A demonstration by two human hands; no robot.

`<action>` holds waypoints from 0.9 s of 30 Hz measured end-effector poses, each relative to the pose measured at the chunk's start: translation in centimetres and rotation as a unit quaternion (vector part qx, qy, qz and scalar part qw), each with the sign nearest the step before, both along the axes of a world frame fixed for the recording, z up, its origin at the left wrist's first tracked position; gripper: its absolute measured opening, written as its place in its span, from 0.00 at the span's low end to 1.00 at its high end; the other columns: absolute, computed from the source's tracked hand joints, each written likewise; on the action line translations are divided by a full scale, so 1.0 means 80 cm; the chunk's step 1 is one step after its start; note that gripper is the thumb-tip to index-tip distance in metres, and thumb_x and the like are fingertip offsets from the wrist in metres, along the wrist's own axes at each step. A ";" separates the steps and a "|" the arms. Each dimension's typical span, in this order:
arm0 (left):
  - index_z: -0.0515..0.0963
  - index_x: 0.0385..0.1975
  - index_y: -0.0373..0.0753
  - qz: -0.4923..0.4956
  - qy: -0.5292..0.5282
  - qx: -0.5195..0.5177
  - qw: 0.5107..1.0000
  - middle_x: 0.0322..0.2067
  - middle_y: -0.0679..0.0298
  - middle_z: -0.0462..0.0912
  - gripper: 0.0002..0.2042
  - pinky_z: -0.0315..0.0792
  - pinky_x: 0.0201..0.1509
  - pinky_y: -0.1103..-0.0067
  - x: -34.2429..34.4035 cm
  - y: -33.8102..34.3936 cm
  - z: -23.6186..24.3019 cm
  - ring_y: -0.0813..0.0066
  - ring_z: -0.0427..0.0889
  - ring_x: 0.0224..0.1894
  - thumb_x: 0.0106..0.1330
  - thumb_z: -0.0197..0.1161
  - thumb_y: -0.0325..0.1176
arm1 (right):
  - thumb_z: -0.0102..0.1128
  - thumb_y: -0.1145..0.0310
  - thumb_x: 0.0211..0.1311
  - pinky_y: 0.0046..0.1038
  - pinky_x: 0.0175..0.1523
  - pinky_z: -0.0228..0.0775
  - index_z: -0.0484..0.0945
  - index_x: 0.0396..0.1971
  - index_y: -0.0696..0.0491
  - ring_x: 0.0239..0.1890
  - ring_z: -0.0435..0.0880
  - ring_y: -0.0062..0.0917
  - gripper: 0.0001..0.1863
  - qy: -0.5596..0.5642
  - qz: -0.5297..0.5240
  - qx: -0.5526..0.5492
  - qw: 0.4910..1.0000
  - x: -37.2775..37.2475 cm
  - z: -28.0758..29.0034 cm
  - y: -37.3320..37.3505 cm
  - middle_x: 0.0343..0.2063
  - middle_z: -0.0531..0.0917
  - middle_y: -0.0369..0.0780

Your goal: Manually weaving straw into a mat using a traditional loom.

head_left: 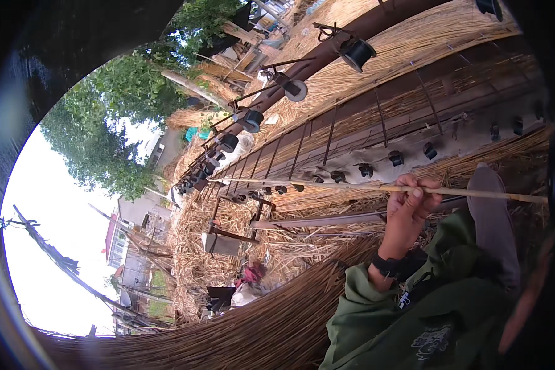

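Observation:
My left hand, in a green sleeve with a black band at the wrist, is closed around a long thin reed stalk. Thumb and fingers pinch the stalk, which runs far out to the left of the view and past the hand to the right. Beyond it stretches a rusty metal frame beam carrying a row of dark spools. A second row of small black spools sits along a pale strip, close behind the stalk. I do not see my right hand.
A reed mat spreads behind the frame. Bundled reeds lie along the lower edge, beside loose straw and a small metal stand. A grey cloth-covered shape, perhaps a trouser leg, is beside my hand. Trees stand beyond.

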State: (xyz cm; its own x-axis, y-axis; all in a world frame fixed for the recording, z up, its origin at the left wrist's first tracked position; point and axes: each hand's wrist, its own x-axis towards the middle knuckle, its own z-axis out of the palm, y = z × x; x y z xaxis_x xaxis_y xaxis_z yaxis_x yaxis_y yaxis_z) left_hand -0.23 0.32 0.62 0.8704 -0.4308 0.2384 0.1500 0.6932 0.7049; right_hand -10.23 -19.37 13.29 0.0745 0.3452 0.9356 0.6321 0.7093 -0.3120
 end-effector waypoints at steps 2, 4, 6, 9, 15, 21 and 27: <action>0.63 0.42 0.42 -0.001 -0.003 0.001 1.000 0.45 0.54 0.77 0.07 0.78 0.49 0.77 0.000 0.002 0.000 0.69 0.82 0.43 0.69 0.53 0.28 | 0.43 0.69 0.64 0.38 0.35 0.58 0.63 0.39 0.53 0.28 0.71 0.31 0.07 -0.015 -0.039 -0.002 0.999 0.010 0.016 0.035 0.32 0.70 0.45; 0.63 0.42 0.42 -0.001 -0.003 0.005 1.000 0.46 0.54 0.78 0.07 0.78 0.49 0.77 0.000 0.002 0.000 0.69 0.82 0.42 0.69 0.53 0.28 | 0.43 0.69 0.64 0.37 0.34 0.59 0.63 0.39 0.53 0.27 0.71 0.31 0.07 -0.020 -0.064 -0.005 0.998 0.018 0.027 0.065 0.31 0.70 0.45; 0.63 0.42 0.42 -0.003 0.000 -0.002 1.000 0.45 0.54 0.78 0.07 0.78 0.49 0.77 0.000 0.002 0.001 0.69 0.81 0.42 0.69 0.54 0.28 | 0.43 0.69 0.64 0.37 0.33 0.59 0.64 0.38 0.54 0.27 0.72 0.30 0.07 -0.023 -0.080 -0.007 0.997 0.028 0.036 0.090 0.31 0.71 0.45; 0.63 0.42 0.42 -0.003 -0.001 -0.001 1.000 0.45 0.54 0.78 0.07 0.78 0.48 0.77 0.001 0.001 0.003 0.70 0.81 0.42 0.69 0.54 0.28 | 0.44 0.69 0.64 0.36 0.33 0.59 0.65 0.38 0.54 0.26 0.72 0.30 0.06 -0.028 -0.088 -0.008 0.996 0.032 0.046 0.109 0.30 0.71 0.45; 0.63 0.41 0.42 -0.002 0.001 -0.003 1.000 0.46 0.54 0.78 0.07 0.78 0.47 0.76 0.002 0.001 0.003 0.70 0.81 0.42 0.69 0.54 0.28 | 0.45 0.69 0.63 0.34 0.31 0.60 0.67 0.37 0.55 0.24 0.72 0.28 0.06 -0.040 -0.108 -0.012 0.993 0.033 0.051 0.120 0.28 0.72 0.44; 0.63 0.41 0.42 0.005 -0.006 0.003 1.000 0.46 0.54 0.78 0.06 0.77 0.49 0.76 0.003 0.000 0.007 0.69 0.81 0.42 0.70 0.53 0.28 | 0.46 0.70 0.63 0.32 0.29 0.61 0.69 0.36 0.55 0.23 0.72 0.26 0.06 -0.049 -0.133 -0.013 0.990 0.029 0.050 0.114 0.26 0.74 0.44; 0.64 0.41 0.42 0.012 0.008 0.004 1.000 0.45 0.53 0.78 0.06 0.76 0.49 0.76 0.000 -0.001 0.010 0.69 0.81 0.42 0.69 0.53 0.27 | 0.47 0.70 0.62 0.30 0.28 0.62 0.71 0.35 0.56 0.21 0.73 0.25 0.06 -0.058 -0.182 -0.009 0.981 0.017 0.032 0.067 0.24 0.75 0.43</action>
State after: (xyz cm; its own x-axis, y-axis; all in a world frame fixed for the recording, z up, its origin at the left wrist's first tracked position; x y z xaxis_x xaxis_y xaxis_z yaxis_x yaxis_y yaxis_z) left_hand -0.19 0.27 1.43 0.8842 -0.4115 0.2212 0.1441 0.6906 0.7087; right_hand -8.89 -14.04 15.82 0.0890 0.3319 0.9391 0.8750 0.4243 -0.2329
